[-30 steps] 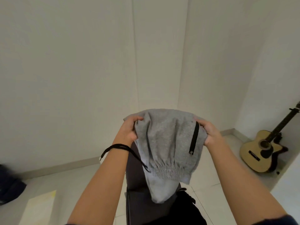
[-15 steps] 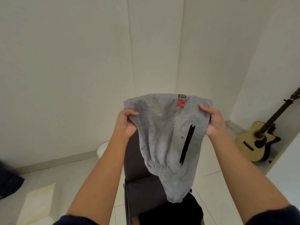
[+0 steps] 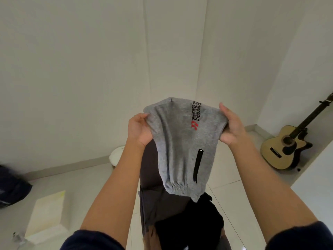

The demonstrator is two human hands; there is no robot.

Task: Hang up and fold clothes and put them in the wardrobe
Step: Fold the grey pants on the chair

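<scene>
Sweatpants (image 3: 180, 145) of grey fleece hang in the air at the middle of the view, held up by both hands in front of a white wall (image 3: 72, 69). The cloth is stretched between the hands along its top edge and drops to a gathered elastic hem (image 3: 177, 188). Black lettering (image 3: 196, 112) with a red mark under it runs down the upper part, and a black zip (image 3: 197, 166) lies lower, towards the right side.

The left hand (image 3: 139, 129) pinches the left edge, thumb on the near face and fingers curled behind. The right hand (image 3: 232, 127) grips the right edge, cloth bunched in its curled fingers and thumb raised at the top corner.

Just below the sweatpants lie a dark grey garment (image 3: 151, 177) and a black garment (image 3: 189, 219); what bears them is hidden.

On the tiled floor (image 3: 81, 186), a guitar (image 3: 282, 150) leans in the far right corner, a white round thing (image 3: 116, 156) sits at the far edge by the wall, a pale flat box (image 3: 46, 217) lies near the left, and a dark bag (image 3: 10, 188) is at the left edge.
</scene>
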